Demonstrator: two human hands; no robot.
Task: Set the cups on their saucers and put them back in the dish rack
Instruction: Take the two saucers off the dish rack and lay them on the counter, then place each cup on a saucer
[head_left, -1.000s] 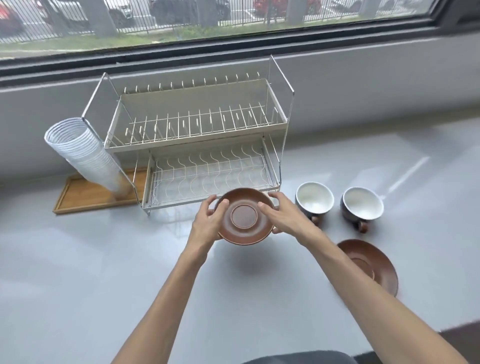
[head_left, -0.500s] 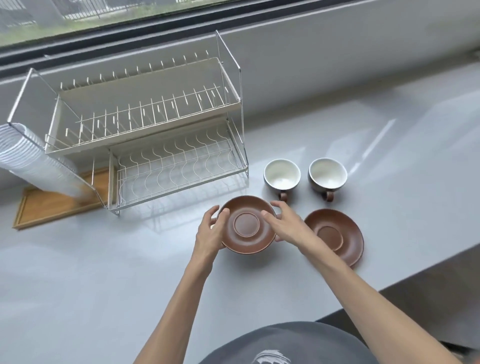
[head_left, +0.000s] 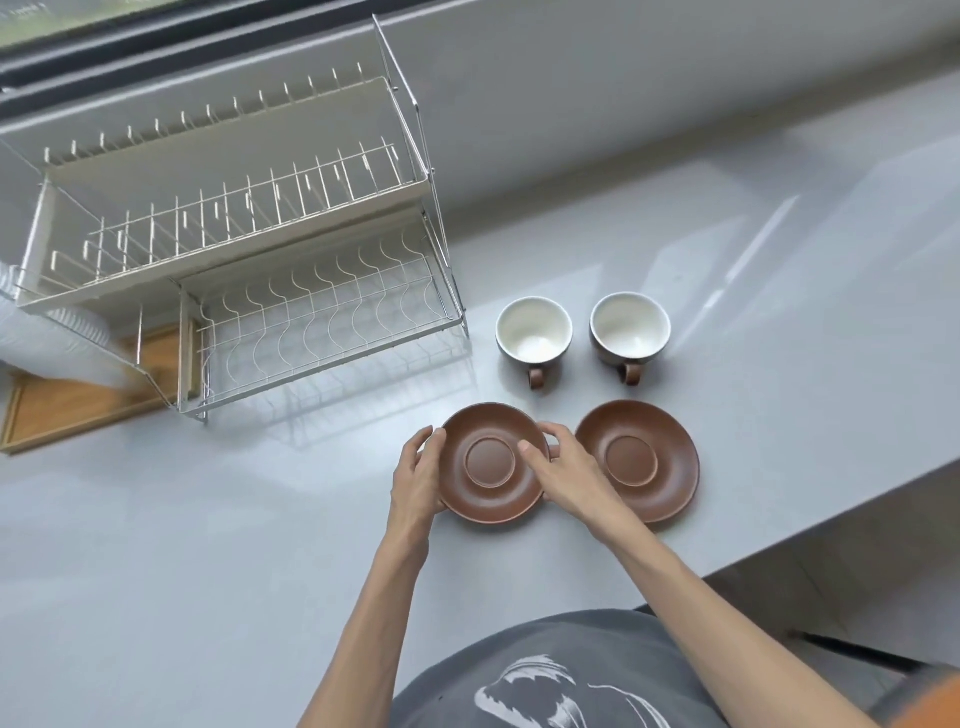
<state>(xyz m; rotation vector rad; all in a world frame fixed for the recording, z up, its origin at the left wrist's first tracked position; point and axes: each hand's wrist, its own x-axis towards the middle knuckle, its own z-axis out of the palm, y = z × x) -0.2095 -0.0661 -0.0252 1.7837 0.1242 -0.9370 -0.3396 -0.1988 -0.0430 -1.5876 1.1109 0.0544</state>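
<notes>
A brown saucer (head_left: 488, 462) lies low over the grey counter, gripped at its left rim by my left hand (head_left: 418, 475) and at its right rim by my right hand (head_left: 563, 470). A second brown saucer (head_left: 638, 460) rests flat on the counter just to the right, partly behind my right wrist. Behind the saucers stand two upright cups with white insides, the left cup (head_left: 534, 330) and the right cup (head_left: 629, 327), handles pointing toward me. The two-tier wire dish rack (head_left: 322, 317) stands empty at the left rear.
A wooden tray (head_left: 67, 405) sits under the rack's left end, with a tilted stack of clear plastic cups (head_left: 47, 332) on it. The counter's front edge (head_left: 831, 525) runs diagonally at the right. A window ledge and wall rise behind the rack.
Both hands have brought the saucer down from in front of the rack to the counter beside the other saucer. The view has tilted downward.
</notes>
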